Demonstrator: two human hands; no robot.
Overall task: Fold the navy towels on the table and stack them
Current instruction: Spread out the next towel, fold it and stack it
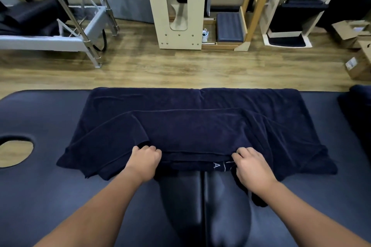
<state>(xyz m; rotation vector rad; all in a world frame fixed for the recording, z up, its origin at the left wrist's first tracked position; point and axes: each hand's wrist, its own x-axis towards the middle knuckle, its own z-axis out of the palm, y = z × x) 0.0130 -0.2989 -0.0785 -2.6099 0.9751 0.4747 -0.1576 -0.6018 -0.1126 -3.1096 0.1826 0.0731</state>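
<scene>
A large navy towel (192,124) lies spread lengthwise across the dark blue padded table (40,176). Its near part is doubled over into a loose fold, and white letters show on the near hem. My left hand (145,159) grips the near folded edge left of centre, fingers curled round the cloth. My right hand (252,163) grips the same edge right of centre, beside the white letters. Both hands are at the towel's near edge, about a shoulder width apart. Another navy towel (359,106) lies bunched at the table's far right edge.
The table has a face hole (15,150) at the left and a seam down its middle. Beyond its far edge is wood floor with a metal-framed exercise machine (60,32), a pale wooden stand (176,8), a ladder frame, shelves and cardboard boxes (357,50).
</scene>
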